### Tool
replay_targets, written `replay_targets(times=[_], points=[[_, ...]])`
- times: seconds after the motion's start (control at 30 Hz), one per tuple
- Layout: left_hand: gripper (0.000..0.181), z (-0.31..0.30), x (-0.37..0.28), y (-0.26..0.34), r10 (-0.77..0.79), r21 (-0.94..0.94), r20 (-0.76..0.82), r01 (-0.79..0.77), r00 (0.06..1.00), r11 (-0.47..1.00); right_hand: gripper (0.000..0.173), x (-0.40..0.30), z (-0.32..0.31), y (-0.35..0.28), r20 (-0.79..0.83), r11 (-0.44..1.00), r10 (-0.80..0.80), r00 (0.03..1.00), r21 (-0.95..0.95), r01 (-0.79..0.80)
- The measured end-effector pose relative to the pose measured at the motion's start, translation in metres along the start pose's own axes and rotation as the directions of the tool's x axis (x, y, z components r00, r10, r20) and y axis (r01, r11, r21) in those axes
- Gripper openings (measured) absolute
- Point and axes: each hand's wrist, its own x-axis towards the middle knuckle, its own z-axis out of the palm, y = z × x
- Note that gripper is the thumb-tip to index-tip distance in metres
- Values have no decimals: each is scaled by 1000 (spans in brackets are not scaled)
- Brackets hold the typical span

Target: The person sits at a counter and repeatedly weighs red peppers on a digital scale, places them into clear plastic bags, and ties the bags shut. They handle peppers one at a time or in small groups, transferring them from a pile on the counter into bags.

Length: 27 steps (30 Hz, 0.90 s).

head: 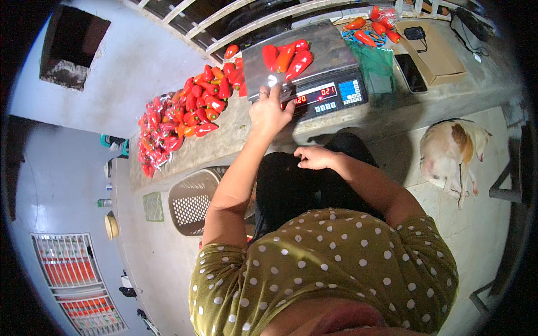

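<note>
My left hand (270, 112) rests its spread fingers on the front edge of a digital weighing scale (336, 94), near a bright glare spot. Nothing shows in its grip. On the metal pan (328, 50) lies a small group of red peppers (286, 57), one more orange than the rest. Red digits glow on the scale's front panel, partly covered by my fingers. Over my dark-trousered lap, my right hand (317, 157) hovers or rests with loosely bent fingers, holding nothing. Left of the scale, a heap of loose red peppers (201, 101) meets bagged peppers (155, 130) on the concrete ledge (227, 138).
Right of the scale are more peppers (365, 38), green netting (372, 67), a smartphone (410, 73) and a cardboard box (441, 59). A plastic basket (193, 206) stands on the floor at left. A white-and-brown dog (452, 151) lies on the floor at right.
</note>
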Motion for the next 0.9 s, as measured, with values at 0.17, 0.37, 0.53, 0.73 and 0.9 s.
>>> replay_targets(times=[0.17, 0.37, 0.53, 0.73, 0.9], points=[[49, -1, -10, -5, -40, 10, -3, 40, 999, 999, 47, 2, 2, -2, 2, 1000, 10, 1000, -17, -10], [43, -6, -26, -11, 6, 31, 45, -7, 999, 999, 32, 4, 2, 2, -252, 996, -41, 967, 70, 60], [37, 2, -66, -75, -108, 125, 178, 86, 978, 988, 28, 5, -56, -19, -727, 966, -256, 636, -166, 199], [30, 4, -92, -140, -365, 249, 291, 298, 884, 921, 56, 38, -166, -30, -690, 694, -601, 403, -701, -166], [25, 22, -93, -184, -403, 172, 140, 378, 905, 910, 65, 55, -200, -28, -723, 662, -383, 575, -649, -375]])
